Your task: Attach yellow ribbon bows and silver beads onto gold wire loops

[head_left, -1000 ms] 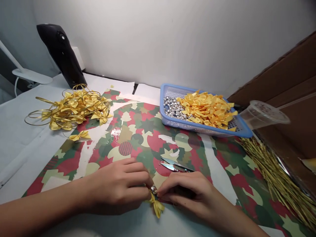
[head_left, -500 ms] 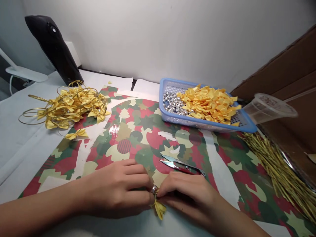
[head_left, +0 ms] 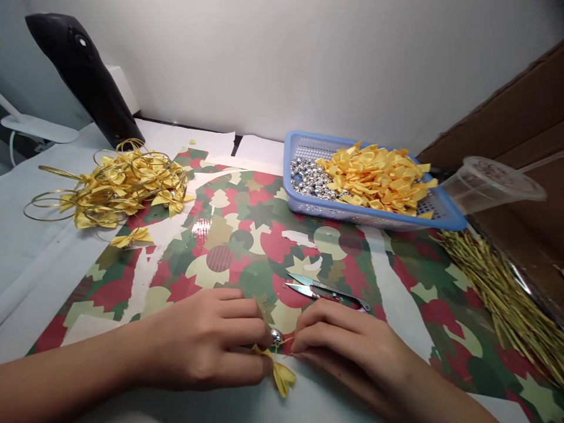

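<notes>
My left hand [head_left: 220, 341] is closed on a yellow ribbon bow [head_left: 283, 379], whose one loop pokes out below the fingertips. A shiny silver bell [head_left: 276, 336] sits at the bow's middle, against the left fingers. From beside the bell a thin gold strand [head_left: 287, 340] runs to my right hand [head_left: 348, 346], which is closed with thumb and forefinger pinched on the strand's end. Thread snips [head_left: 326, 292] lie just beyond the right knuckles, blades pointing left. Part of the bow is hidden behind the left fingers.
A blue basket [head_left: 374, 221] at the back right holds silver bells and yellow bows. Wire-looped yellow bows [head_left: 127, 188] are heaped at the left, near a black device [head_left: 88, 82]. A bundle of gold strands [head_left: 497, 294] and a clear plastic cup [head_left: 489, 185] stand right.
My right hand has drawn slightly right, away from the bell, and the strand between the hands shows more. The left hand keeps its hold on the bow. The camera view has shifted a little.
</notes>
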A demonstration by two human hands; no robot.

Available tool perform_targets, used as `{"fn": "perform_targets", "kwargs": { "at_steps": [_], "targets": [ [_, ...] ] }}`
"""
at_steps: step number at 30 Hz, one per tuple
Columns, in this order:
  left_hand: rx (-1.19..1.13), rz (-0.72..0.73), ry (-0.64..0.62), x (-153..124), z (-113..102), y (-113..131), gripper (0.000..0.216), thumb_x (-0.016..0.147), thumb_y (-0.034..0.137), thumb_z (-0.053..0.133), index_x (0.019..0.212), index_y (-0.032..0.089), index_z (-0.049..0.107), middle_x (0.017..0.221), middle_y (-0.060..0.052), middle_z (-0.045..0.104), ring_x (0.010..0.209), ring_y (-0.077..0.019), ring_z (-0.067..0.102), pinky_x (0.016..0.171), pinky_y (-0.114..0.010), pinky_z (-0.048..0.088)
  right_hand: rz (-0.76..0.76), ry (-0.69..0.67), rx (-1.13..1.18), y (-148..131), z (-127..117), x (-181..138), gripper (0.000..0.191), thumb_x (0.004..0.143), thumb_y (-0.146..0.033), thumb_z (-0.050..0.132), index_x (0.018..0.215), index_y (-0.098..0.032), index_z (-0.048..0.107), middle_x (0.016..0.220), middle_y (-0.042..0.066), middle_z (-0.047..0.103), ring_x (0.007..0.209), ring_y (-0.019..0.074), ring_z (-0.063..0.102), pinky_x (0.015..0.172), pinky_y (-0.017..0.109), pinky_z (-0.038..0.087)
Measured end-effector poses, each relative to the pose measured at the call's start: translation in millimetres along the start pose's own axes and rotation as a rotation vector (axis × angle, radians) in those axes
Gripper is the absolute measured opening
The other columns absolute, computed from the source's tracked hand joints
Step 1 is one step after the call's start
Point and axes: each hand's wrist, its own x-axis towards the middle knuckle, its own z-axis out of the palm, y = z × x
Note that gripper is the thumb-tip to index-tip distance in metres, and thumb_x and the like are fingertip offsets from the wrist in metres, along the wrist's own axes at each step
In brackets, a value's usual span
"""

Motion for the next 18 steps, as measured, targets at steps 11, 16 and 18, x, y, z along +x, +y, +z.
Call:
{"fn": "perform_targets", "kwargs": {
  "at_steps": [11, 16, 18],
  "targets": [
    [-0.012, 0.033, 0.012, 0.7, 0.1, -0.1, 0.029, 0.093, 0.007, 0.044, 0.075, 0.017, 0.064, 0.065, -0.003, 0.064, 0.065, -0.0158, 0.06, 0.056, -0.027, 0.046, -0.026, 0.023, -0.044, -1.9, 9.2, -0.4, 0.025, 0.096, -0.016, 0.044, 0.084, -0.013, 0.066, 0.072, 0.005, 0.058, 0.063, 0.012, 0.055, 0.054, 0.018, 0.044],
    [-0.009, 0.025, -0.001, 1.1, -0.1, -0.3, 0.031, 0.094, 0.007, 0.041, 0.077, 0.018, 0.064, 0.064, -0.004, 0.064, 0.065, -0.0159, 0.059, 0.056, -0.027, 0.047, -0.026, 0.017, -0.057, -1.7, 7.8, -0.9, 0.025, 0.097, -0.017, 0.043, 0.085, -0.014, 0.065, 0.071, 0.003, 0.056, 0.063, 0.0116, 0.054, 0.054, 0.018, 0.043],
    [-0.011, 0.025, -0.002, 1.1, 0.4, -0.3, 0.032, 0.095, 0.007, 0.041, 0.077, 0.017, 0.065, 0.064, -0.004, 0.065, 0.065, -0.0159, 0.06, 0.057, -0.027, 0.046, -0.028, 0.007, -0.06, -1.7, 8.0, -1.3, 0.025, 0.097, -0.017, 0.042, 0.086, -0.015, 0.065, 0.072, 0.004, 0.057, 0.063, 0.0117, 0.054, 0.054, 0.018, 0.043]
  ]
}}
